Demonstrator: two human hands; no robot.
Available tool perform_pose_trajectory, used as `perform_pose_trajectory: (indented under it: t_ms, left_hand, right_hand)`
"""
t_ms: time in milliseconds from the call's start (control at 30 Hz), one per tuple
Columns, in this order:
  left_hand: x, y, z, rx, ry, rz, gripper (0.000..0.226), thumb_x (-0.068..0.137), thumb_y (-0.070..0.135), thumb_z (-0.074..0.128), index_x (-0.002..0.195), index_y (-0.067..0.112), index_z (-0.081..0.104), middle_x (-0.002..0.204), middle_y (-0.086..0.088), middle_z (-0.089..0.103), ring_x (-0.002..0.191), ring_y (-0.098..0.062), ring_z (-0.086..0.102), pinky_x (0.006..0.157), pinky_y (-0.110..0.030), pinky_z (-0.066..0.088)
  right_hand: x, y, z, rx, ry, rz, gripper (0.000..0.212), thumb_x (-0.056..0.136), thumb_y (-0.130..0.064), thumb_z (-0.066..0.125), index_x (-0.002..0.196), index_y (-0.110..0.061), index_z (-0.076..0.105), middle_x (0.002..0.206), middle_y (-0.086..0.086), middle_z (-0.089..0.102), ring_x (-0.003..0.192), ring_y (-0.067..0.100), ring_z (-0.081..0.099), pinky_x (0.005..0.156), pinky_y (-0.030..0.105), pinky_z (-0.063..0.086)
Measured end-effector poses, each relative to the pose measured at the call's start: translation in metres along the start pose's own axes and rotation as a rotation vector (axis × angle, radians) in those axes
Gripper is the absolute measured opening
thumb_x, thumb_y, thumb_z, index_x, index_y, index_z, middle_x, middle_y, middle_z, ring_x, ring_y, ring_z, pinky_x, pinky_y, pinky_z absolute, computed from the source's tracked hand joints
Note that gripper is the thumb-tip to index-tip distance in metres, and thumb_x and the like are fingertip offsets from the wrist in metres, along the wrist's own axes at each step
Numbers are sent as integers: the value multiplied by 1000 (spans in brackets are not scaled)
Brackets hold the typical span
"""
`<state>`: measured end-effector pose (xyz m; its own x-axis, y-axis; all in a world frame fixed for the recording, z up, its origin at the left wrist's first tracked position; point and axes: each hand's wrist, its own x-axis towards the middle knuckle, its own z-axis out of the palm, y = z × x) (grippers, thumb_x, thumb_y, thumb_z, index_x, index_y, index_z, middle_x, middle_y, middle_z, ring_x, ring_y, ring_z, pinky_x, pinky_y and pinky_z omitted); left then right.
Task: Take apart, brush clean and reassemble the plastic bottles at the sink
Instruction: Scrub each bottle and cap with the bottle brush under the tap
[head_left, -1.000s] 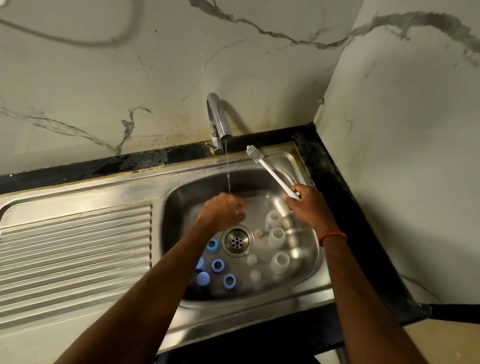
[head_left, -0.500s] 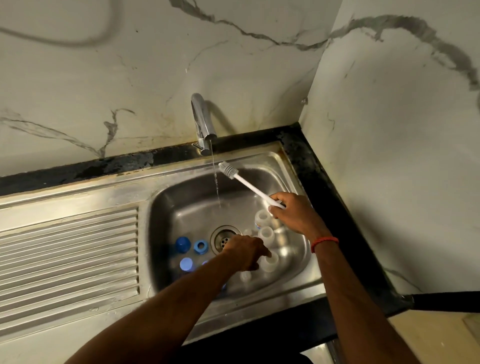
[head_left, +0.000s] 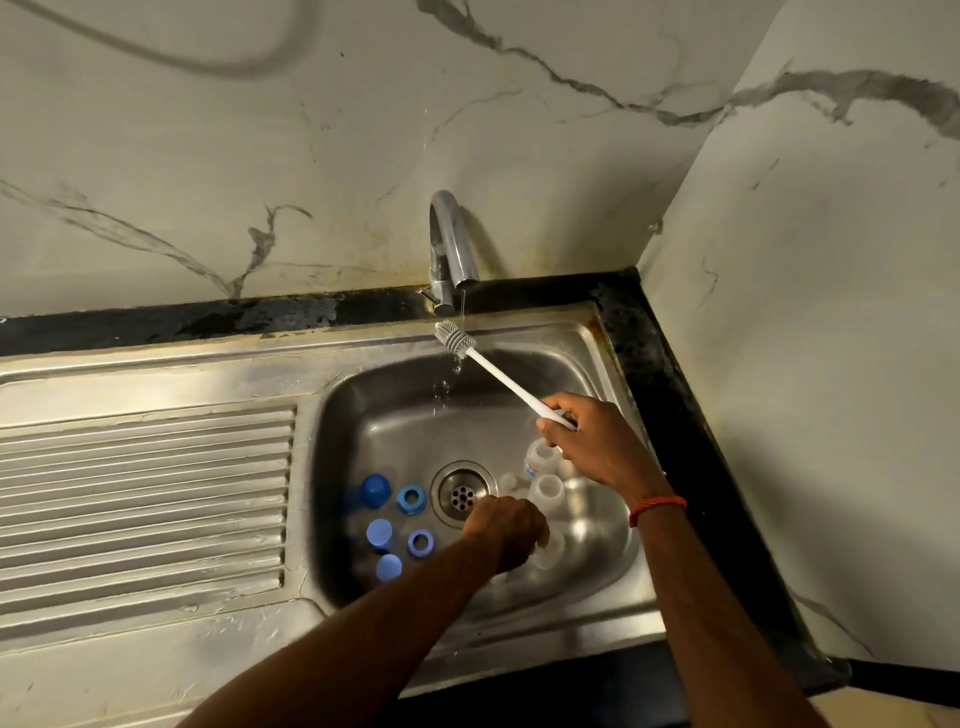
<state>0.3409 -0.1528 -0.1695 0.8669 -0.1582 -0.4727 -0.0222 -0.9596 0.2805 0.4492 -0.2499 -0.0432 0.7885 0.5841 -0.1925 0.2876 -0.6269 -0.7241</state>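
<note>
A marbled wall (head_left: 260, 156) backs a black desk (head_left: 675, 364) holding a steel sink (head_left: 363, 364) with a ribbed draining board (head_left: 145, 493). A thin stream runs from the tap (head_left: 451, 244) over the bristle head of a white brush (head_left: 498, 376), whose handle the right grip (head_left: 587, 441) pinches above the basin. The left grip (head_left: 506, 530) curls low by the drain (head_left: 461, 493), against a clear bottle (head_left: 550, 551); whether it holds anything I cannot tell. Two more clear bottles (head_left: 548, 491) stand right of the drain. To its left lie three blue caps (head_left: 375, 489) and two blue rings (head_left: 412, 500).
</note>
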Motion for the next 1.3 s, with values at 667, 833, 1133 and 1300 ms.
perform_pose_trajectory:
  t_ms: [667, 833, 1133, 1300]
  left_hand:
    - [-64, -81, -110, -1514, 771, -206, 6, 103, 16, 53, 106, 10, 54, 116, -13, 62, 100, -28, 67, 74, -53, 62]
    - [-77, -82, -130, -1723, 843, -184, 38, 96, 15, 65, 127, 21, 43, 124, -9, 59, 108, -31, 64, 70, -52, 62]
    - [-93, -83, -106, -2214, 753, -234, 44, 90, 40, 69, 127, 18, 59, 130, -18, 62, 119, -39, 60, 96, -61, 52]
    - [-108, -82, -101, -2200, 692, -216, 60, 84, 51, 68, 132, 17, 57, 130, -18, 61, 119, -37, 60, 84, -55, 58]
  right_hand:
    - [-13, -24, -6, 157, 74, -48, 8, 94, -18, 64, 96, -25, 69, 73, 2, 71, 51, 1, 57, 55, 19, 50]
    - [-19, -25, -14, 190, 92, -43, 7, 93, -20, 66, 95, -26, 69, 71, 3, 70, 50, 9, 57, 56, 26, 52]
    - [-43, -37, -31, 204, 56, -42, 6, 93, -20, 67, 99, -22, 68, 70, 4, 69, 49, 6, 54, 51, 18, 47]
    - [-56, -44, -31, 125, 25, -77, 14, 93, -25, 68, 106, -20, 70, 69, -1, 68, 54, 1, 59, 57, 17, 49]
